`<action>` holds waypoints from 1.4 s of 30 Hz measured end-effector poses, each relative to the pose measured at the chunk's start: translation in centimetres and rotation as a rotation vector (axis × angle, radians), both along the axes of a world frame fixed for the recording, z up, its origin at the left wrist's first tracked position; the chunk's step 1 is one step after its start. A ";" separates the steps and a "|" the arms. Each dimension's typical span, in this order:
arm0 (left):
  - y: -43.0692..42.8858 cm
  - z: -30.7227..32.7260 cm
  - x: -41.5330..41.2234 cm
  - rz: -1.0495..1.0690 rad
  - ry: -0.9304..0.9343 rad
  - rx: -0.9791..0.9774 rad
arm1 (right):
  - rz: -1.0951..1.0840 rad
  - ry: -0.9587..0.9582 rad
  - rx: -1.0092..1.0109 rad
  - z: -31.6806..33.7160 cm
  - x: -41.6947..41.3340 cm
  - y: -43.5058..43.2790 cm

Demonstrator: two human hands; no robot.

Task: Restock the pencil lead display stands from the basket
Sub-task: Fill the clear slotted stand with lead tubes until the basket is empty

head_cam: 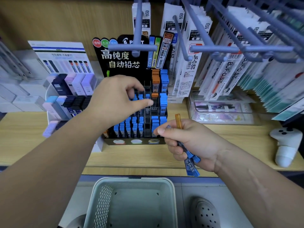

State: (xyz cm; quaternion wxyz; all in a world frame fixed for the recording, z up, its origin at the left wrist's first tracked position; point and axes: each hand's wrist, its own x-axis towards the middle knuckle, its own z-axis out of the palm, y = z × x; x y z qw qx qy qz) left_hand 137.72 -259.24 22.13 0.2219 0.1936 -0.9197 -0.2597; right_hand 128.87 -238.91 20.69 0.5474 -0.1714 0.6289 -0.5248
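A black tiered pencil lead display stand [130, 63] stands on the wooden shelf, its slots holding several blue-capped and orange-capped lead cases. My left hand [115, 97] hovers over its middle tier, thumb and fingers loosely spread at the blue caps, holding nothing that I can see. My right hand [189, 142] is in front of the stand's right side and grips a bundle of lead cases [190, 160], blue ones pointing down and one orange case [178, 120] sticking up. A pale green basket [171, 195] sits below the shelf edge; its inside looks bare.
A white stand [47, 96] with pastel and dark lead cases is left of the black one. Grey metal hooks [184, 43] with hanging refill packs jut out above and to the right. A white controller [286, 145] lies on the shelf at right. Grey clogs [205, 214] are on the floor.
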 end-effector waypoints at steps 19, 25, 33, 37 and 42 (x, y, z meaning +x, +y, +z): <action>2.7 2.1 2.5 -0.189 0.044 0.873 | 0.225 0.090 -0.012 0.8 2.0 -0.6; -0.5 3.1 4.6 -0.027 0.315 0.942 | -0.026 0.018 -0.082 0.9 2.1 -1.3; 0.8 1.1 7.2 -0.126 0.068 0.829 | -0.202 0.086 -0.175 0.7 3.6 -3.9; 1.3 0.6 8.3 -0.196 -0.024 0.825 | -0.169 0.114 -0.194 0.6 4.8 -5.0; 1.4 -0.1 9.3 -0.102 0.069 0.891 | -0.161 0.103 -0.188 0.5 5.8 -5.8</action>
